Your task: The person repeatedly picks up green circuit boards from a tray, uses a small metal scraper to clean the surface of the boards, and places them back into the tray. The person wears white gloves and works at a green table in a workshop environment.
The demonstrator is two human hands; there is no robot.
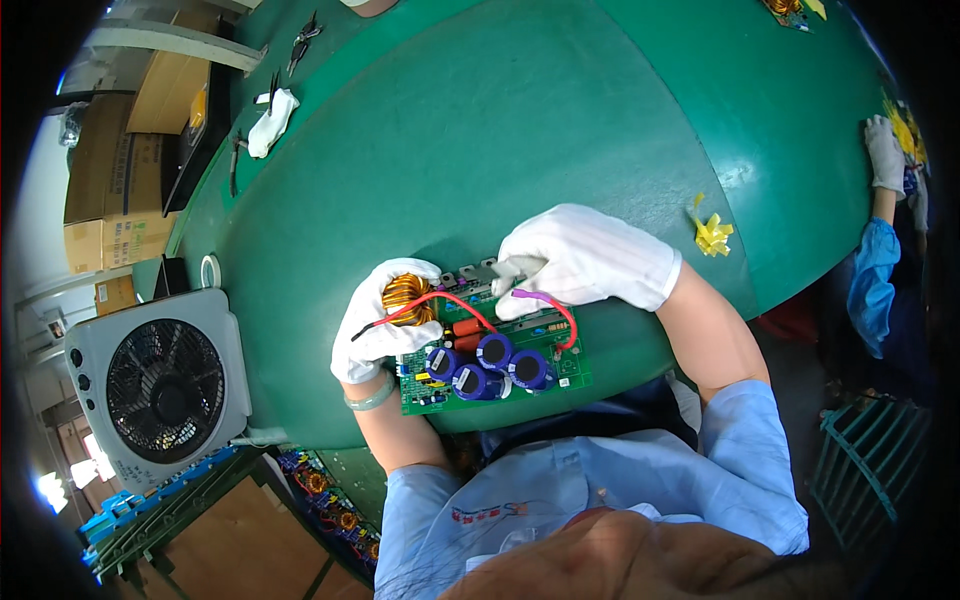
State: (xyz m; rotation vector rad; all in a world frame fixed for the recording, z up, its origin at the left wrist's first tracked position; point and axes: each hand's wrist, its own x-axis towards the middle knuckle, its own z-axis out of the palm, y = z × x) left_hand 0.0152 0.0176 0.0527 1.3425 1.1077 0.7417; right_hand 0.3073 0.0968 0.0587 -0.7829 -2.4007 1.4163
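Note:
A green circuit board [575, 372] lies at the near edge of the green table, in front of my body. It carries several dark blue cylindrical capacitors [493, 350], a copper-wound toroid coil [404, 297] and a red wire [455, 298]. My left hand [362, 325], in a white glove, is closed round the board's left side, with its fingers about the coil. My right hand [592, 258], gloved too, bends over the far edge with its fingers pinched together. A greyish piece [515, 268] shows at those fingertips, too blurred to name. Beside them a purple-sleeved wire end [533, 295] curves over the board.
A yellow ribbon-like tangle [713, 236] lies to the right. A box fan [165, 388] stands at the left. Far left are a white cloth [272, 125], pliers [303, 42] and a tape ring [210, 271]. A co-worker's gloved hand [885, 153] is at far right.

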